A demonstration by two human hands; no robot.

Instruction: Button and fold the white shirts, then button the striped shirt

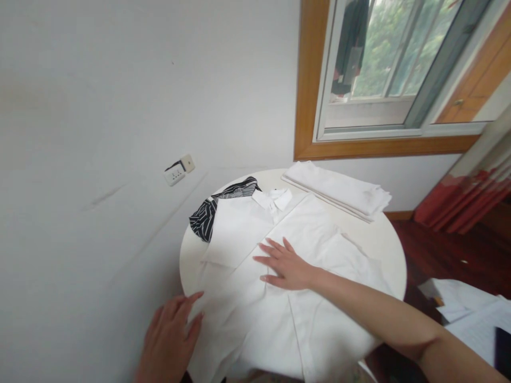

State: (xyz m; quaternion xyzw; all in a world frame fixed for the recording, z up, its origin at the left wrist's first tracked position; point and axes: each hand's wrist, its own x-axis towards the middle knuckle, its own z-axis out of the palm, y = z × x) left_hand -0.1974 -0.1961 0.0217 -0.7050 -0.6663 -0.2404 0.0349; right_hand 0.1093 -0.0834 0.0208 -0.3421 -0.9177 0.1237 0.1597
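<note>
A white collared shirt point(259, 314) is spread over the round table, partly folded over, its collar point(275, 199) towards the far side. My right hand point(285, 266) lies flat on the middle of the shirt with fingers spread. Beside the shirt's left edge is my left hand point(170, 332), its thumb and forefinger apart and nothing visible between them. I cannot tell whether those fingertips touch the cloth. The shirt's near end hangs over the table's front edge.
The round white table point(393, 244) stands against the wall. On it are a black-and-white striped cloth point(205, 215) and a folded white cloth point(339, 189). White papers or cloths point(471, 308) lie lower right. A wall socket point(174, 174), window and red curtain point(451, 205) are beyond.
</note>
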